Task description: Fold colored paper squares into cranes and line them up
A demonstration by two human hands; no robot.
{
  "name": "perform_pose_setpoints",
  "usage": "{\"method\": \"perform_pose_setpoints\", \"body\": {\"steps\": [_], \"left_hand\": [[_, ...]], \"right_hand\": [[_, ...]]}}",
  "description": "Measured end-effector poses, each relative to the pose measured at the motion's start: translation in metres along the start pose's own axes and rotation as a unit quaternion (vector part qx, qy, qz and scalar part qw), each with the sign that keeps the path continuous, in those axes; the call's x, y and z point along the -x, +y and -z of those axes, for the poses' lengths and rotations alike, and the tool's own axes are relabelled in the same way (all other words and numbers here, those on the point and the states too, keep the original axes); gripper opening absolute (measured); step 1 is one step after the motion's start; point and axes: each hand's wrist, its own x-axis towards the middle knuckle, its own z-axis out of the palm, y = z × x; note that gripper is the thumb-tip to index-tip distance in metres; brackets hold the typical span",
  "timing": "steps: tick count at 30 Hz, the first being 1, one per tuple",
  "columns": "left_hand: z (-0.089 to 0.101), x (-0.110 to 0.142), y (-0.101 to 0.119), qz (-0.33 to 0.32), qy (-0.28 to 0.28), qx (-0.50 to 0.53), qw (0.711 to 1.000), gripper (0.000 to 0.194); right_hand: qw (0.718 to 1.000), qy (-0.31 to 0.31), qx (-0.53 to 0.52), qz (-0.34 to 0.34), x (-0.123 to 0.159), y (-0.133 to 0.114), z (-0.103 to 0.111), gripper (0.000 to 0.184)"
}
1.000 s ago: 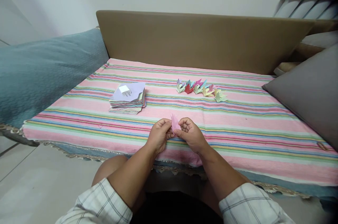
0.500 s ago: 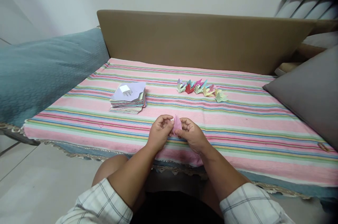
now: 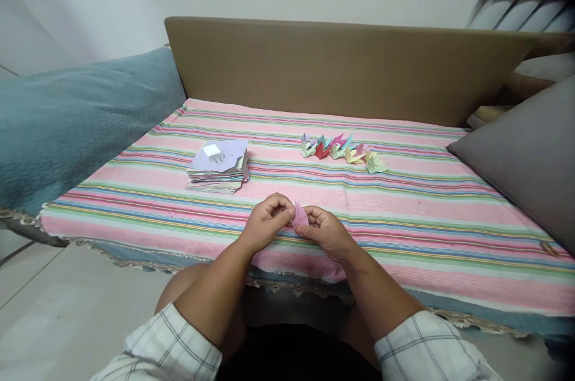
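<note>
A small folded piece of pink paper (image 3: pixel 300 215) is held between my two hands, above the near part of the striped cloth (image 3: pixel 404 201). My left hand (image 3: pixel 268 220) pinches its left edge between thumb and fingers. From the other side, my right hand (image 3: pixel 326 230) grips the lower right part, thumb in front and fingers behind. Part of the paper is hidden by the fingertips. Beyond my hands, several folded paper cranes (image 3: pixel 338 150) in many colours stand close together in two rows.
To the left lies a stack of coloured paper sheets (image 3: pixel 218 178) with a white plug adapter (image 3: pixel 213 153) on top. A brown backrest (image 3: pixel 336 69) runs along the far side. A grey cushion (image 3: pixel 530 153) leans at the right, and a blue-green covered armrest (image 3: pixel 90 117) borders the left.
My left hand has shifted slightly to the left and its wrist has turned, with thumb and fingers at the paper's left edge. My right hand keeps its grip, and the paper has tilted a little.
</note>
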Motion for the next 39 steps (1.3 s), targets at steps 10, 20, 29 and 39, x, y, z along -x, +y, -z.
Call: {"method": "perform_pose_setpoints", "body": {"steps": [10, 20, 29, 39], "left_hand": [[-0.007, 0.0, -0.003, 0.184, 0.034, 0.207, 0.96, 0.035], [-0.003, 0.001, -0.005, 0.195, -0.002, 0.234, 0.953, 0.039], [-0.001, 0.003, -0.002, 0.222, -0.013, 0.244, 0.944, 0.037], [-0.003, 0.003, -0.003, 0.167, -0.008, 0.198, 0.966, 0.035]], "right_hand": [[1.0, 0.009, 0.012, -0.003, -0.002, 0.005, 0.0, 0.03], [1.0, -0.014, -0.021, -0.018, 0.003, -0.001, -0.005, 0.031], [1.0, -0.028, 0.0, 0.005, 0.003, 0.0, -0.001, 0.029], [0.999, -0.041, -0.006, -0.008, 0.003, -0.005, -0.005, 0.03]]}}
